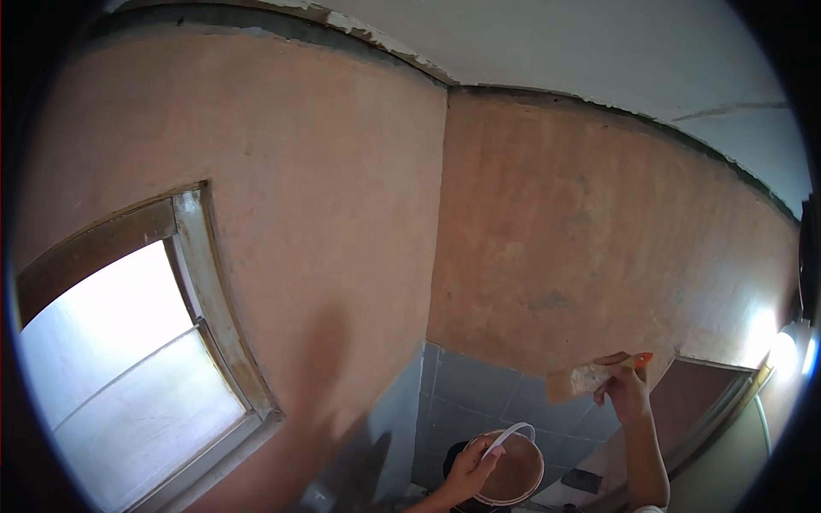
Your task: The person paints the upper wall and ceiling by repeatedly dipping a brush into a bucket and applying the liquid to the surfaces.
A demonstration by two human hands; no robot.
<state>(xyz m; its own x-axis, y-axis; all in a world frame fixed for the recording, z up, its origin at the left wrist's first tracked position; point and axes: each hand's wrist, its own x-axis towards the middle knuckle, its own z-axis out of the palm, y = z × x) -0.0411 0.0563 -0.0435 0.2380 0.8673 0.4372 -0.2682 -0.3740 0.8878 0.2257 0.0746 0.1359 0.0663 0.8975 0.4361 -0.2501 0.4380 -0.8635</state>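
My right hand point(627, 392) grips a wide paint brush point(586, 379) with an orange handle end, its bristles pointing left in front of the grey tiles. Lower down, my left hand point(470, 470) is closed around the white handle of a bucket point(520, 479). Inside the bucket is a pinkish-brown liquid, close in colour to the walls. The brush is up and to the right of the bucket, apart from it.
Pinkish-brown walls point(342, 188) meet in a corner, with grey tiles point(466, 376) below. A framed window point(137, 342) is at left. On the right are a doorway point(697, 402) and a lit lamp point(782, 350). A ceiling point(599, 51) with ragged edges is overhead.
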